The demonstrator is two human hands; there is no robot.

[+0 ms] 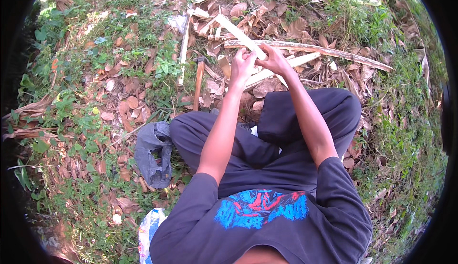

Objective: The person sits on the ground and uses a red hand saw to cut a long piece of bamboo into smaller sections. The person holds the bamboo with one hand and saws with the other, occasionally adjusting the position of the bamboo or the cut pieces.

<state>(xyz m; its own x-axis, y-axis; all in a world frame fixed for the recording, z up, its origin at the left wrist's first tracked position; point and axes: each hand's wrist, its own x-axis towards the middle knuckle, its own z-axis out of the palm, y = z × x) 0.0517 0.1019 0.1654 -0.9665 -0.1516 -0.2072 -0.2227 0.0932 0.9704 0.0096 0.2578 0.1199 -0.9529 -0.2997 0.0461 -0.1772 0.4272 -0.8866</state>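
Out beyond my crossed legs, both hands meet on a pale, flat wooden strip (234, 29) that slants away to the upper left. My left hand (243, 66) is closed at the strip's near part, its fingertips pressed close to the other hand. Gripping the strip from the right side is my right hand (275, 62), with its fingers bent around it. Whether a smaller piece sits between the fingertips is too small to tell. Beneath the hands lies another pale strip (300, 60), and a short wood piece (224, 65) rests just left of them.
A hammer (199, 83) with a wooden handle lies left of my hands, beside an upright-lying pale strip (184, 51). One long rough strip (334, 52) stretches right. By my left knee is a dark plastic bag (153, 156); a white-and-blue packet (150, 228) lies nearer. Dry leaves and grass surround me.
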